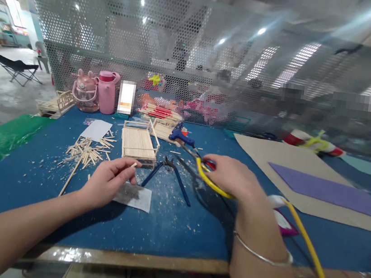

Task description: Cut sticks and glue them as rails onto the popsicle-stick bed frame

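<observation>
My left hand (pixel 106 181) is closed, pinching a short wooden stick (pixel 133 165) between thumb and fingers. It hovers over a small white paper (pixel 135 197), near a miniature frame built of wooden sticks (pixel 139 142). Further right, my right hand (pixel 232 174) is closed around a tool with a red and black part (pixel 210 163); most of it is hidden by the hand. A yellow cord (pixel 212 184) curves beside that hand. Between the hands lie spread-open pliers (pixel 169 169) with blue handles. A blue glue gun (pixel 181 136) rests behind them.
Cut stick pieces (pixel 88 151) are piled at left beside a white sheet (pixel 97 130). Pink bottles (pixel 106 94), a lit phone (pixel 126 97) and bundled sticks (pixel 161 113) stand along the perforated metal panel (pixel 124 35). Beige board (pixel 255 152) and a purple sheet (pixel 329 190) lie right.
</observation>
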`<state>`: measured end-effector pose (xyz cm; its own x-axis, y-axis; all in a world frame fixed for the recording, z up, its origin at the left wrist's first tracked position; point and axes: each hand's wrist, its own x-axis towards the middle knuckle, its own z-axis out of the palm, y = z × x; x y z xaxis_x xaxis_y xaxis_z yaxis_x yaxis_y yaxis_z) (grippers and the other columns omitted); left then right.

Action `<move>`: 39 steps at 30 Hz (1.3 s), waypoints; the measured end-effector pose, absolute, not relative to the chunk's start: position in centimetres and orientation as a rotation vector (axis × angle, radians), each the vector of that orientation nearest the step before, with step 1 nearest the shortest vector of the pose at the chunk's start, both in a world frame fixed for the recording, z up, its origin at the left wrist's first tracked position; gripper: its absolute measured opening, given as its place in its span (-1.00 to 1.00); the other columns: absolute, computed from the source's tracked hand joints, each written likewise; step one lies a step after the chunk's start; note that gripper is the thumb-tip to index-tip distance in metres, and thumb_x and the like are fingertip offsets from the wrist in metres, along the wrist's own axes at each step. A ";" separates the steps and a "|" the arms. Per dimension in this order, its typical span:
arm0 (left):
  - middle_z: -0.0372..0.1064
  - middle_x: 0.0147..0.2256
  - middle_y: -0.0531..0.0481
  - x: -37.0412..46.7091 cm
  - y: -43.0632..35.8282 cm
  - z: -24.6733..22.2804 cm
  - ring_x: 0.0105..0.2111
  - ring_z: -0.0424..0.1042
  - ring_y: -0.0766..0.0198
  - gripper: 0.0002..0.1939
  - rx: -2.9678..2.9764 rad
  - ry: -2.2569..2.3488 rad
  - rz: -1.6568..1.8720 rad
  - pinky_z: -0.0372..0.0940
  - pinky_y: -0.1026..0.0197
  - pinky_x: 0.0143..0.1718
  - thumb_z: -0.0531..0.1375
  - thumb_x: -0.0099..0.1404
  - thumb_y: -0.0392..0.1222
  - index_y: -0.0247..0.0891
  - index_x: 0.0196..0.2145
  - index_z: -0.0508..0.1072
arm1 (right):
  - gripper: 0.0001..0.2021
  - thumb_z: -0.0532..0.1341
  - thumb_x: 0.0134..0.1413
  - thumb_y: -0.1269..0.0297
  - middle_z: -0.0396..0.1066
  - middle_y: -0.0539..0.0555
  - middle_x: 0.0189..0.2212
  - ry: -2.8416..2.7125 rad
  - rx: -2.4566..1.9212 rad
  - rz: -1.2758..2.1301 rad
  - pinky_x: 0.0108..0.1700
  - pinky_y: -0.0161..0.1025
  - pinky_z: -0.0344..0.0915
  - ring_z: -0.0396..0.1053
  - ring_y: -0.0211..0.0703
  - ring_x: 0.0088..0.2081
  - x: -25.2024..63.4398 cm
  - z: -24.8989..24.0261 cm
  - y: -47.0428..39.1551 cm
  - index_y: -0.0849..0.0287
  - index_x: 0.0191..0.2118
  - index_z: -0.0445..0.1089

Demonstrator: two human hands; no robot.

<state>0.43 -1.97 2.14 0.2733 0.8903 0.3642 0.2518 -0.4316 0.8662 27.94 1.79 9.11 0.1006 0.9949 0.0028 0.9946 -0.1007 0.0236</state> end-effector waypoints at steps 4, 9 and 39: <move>0.42 -0.51 0.02 1.0 -2.0 2.3 -0.46 0.35 0.34 -0.75 1.724 1.032 1.159 0.24 0.25 -0.36 0.02 0.29 -0.12 -0.29 -0.21 0.41 | -0.58 0.13 -0.05 0.15 0.46 0.13 -0.29 2.779 2.235 -0.355 -0.26 -0.15 0.29 0.39 -0.01 -0.29 28.3 9.1 1.3 0.20 -0.04 0.35; 0.41 -0.53 0.04 1.2 -2.2 2.5 -0.55 0.30 0.38 -0.76 1.591 0.990 1.190 0.20 0.32 -0.50 0.05 0.27 -0.12 -0.28 -0.21 0.41 | -0.60 0.12 -0.01 0.20 0.40 0.11 -0.31 3.375 1.690 -0.691 -0.29 -0.22 0.29 0.34 -0.17 -0.36 23.2 6.7 0.5 0.21 -0.02 0.25; 0.53 -0.36 0.00 -0.2 -2.1 2.7 -0.35 0.49 0.30 -0.76 2.098 1.047 1.371 0.34 0.30 -0.30 0.04 0.30 -0.26 -0.25 -0.36 0.51 | -0.34 0.21 -0.17 -0.20 0.31 0.19 -0.21 3.484 1.288 -0.409 -0.17 -0.10 0.26 0.27 -0.03 -0.21 18.5 3.9 -0.9 0.22 -0.04 0.20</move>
